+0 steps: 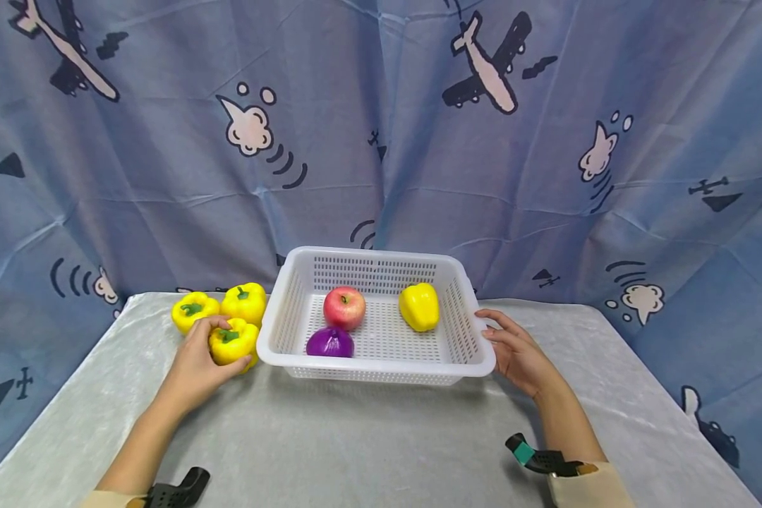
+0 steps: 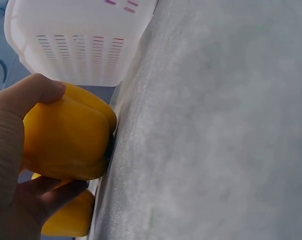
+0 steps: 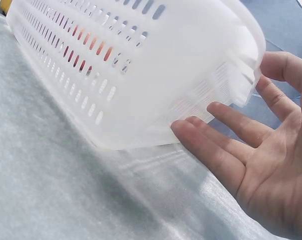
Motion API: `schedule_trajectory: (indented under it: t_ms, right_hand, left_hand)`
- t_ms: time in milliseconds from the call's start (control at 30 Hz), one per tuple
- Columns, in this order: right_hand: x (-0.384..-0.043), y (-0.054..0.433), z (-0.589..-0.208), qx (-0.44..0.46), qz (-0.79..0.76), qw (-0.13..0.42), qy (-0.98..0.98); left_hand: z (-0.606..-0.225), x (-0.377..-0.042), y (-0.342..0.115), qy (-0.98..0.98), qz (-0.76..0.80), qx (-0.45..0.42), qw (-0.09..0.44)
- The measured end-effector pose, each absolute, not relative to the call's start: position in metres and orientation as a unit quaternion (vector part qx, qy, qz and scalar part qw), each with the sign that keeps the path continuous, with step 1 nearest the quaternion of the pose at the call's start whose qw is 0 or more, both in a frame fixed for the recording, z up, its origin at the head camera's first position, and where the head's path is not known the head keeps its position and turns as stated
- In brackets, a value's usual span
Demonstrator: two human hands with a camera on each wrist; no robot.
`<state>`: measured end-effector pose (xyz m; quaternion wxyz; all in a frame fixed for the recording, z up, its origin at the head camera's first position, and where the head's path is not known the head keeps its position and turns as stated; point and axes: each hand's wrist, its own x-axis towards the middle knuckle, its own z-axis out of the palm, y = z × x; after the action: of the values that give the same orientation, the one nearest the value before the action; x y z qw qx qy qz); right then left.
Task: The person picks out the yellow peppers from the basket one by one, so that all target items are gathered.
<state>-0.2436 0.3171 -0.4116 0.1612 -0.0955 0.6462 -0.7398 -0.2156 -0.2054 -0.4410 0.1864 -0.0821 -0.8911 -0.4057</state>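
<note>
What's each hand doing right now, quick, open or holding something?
Left hand: closed around the front yellow pepper beside the basket.
Right hand: open, fingers at the basket's right end, not gripped around it.

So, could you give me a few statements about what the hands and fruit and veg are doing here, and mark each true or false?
1. The left hand grips a yellow pepper. True.
2. The basket holds two apples. False: it holds one apple.
3. Another yellow pepper lies inside the basket. True.
4. The right hand holds fruit. False: its fingers are at the basket's right end.
</note>
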Motion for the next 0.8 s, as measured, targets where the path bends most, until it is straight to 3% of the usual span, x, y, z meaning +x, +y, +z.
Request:
schedule_trajectory:
  t_ms: [800]
  right_hand:
    - [-0.245, 0.32, -0.413, -0.107, -0.75, 0.165, 0.631]
  left_hand:
    - [-0.414, -0.21, -0.203, -0.915, -0.356, -0.099, 0.165]
